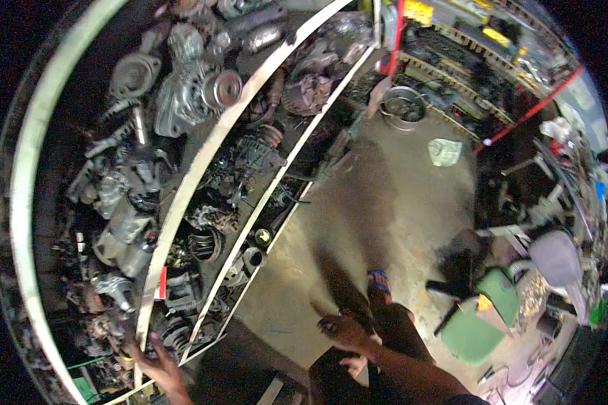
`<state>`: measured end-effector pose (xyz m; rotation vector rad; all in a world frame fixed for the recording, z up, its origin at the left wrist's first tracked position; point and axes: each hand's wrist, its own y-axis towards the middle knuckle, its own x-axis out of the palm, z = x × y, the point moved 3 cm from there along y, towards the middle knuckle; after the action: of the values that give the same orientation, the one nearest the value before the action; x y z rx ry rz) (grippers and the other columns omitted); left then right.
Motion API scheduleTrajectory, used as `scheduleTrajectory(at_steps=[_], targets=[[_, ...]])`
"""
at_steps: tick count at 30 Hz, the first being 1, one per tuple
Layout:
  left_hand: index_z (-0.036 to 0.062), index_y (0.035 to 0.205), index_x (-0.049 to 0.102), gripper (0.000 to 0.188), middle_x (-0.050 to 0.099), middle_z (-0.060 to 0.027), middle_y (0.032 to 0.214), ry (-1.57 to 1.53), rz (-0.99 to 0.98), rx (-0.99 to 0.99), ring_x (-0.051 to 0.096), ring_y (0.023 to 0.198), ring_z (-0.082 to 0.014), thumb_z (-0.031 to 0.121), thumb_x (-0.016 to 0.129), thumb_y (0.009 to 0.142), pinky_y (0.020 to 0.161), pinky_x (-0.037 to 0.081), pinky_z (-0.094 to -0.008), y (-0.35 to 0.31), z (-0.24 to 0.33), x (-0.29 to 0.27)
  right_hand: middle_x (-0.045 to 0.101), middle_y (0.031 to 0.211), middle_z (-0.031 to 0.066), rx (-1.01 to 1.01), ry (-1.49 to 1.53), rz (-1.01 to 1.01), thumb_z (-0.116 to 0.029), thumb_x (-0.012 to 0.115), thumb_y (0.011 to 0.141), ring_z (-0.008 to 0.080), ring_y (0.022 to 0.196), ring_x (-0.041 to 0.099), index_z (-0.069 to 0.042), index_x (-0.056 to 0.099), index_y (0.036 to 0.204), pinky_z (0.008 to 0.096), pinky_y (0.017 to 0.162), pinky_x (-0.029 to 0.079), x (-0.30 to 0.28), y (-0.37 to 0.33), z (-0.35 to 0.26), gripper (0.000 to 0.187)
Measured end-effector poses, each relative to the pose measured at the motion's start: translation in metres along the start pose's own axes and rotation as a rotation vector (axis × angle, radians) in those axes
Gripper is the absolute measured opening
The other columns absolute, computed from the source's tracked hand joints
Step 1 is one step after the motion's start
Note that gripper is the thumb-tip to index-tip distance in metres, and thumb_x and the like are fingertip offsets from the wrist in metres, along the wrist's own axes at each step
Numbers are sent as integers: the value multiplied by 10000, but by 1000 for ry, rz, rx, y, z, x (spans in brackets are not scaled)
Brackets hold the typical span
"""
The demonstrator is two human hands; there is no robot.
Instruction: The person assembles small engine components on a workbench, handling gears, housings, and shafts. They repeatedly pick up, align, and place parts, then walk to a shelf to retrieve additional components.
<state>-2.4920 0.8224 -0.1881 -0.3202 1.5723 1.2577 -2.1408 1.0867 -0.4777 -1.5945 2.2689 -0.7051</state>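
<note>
At the lower left, my left hand (161, 370) has its fingers spread at the pale front edge of a metal shelf (157, 270). The fingertips overlap that edge; whether they press on it I cannot tell. My right hand (348, 335) is in front of my body, its fingers curled and blurred. Something dark and small shows at those fingers, too unclear to name. Close to my left hand, the shelf is crowded with greasy metal machine parts (118, 290). A small red and white box (161, 282) stands at the shelf edge farther up.
More shelf tiers on the left hold an alternator-like part with a pulley (221, 90) and other used parts. A round metal basin (404, 108) and a pale crumpled sheet (445, 152) lie on the concrete floor (412, 196). Green chair pieces (471, 332) and a grey chair (554, 258) crowd the right.
</note>
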Motion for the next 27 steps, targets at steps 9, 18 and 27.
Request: scheduleTrajectory(at_steps=[9,18,27], targets=[[-42,1513,534,573,524,-243,1568,159,465,181,497,1433,-340,260,704,1057,1245,346,-473,41,-1,99,731,947,213,-429,-823,-224,-267,690,928,407,895,716,-12,699,990,524,828,580,-17,162,18,263],[-23,1376,653,621,733,-154,1265,191,720,-224,675,1057,-227,342,865,920,972,542,-379,30,-54,113,712,920,163,-697,-558,-163,-223,689,894,347,824,695,-84,707,937,446,760,552,-53,277,27,146],[-67,1351,654,722,707,-200,1333,190,634,-284,650,1196,-296,472,847,911,1109,475,-411,35,-34,106,696,970,198,-512,-364,-443,-255,588,993,398,932,679,-43,672,1100,488,818,552,-44,320,78,252]])
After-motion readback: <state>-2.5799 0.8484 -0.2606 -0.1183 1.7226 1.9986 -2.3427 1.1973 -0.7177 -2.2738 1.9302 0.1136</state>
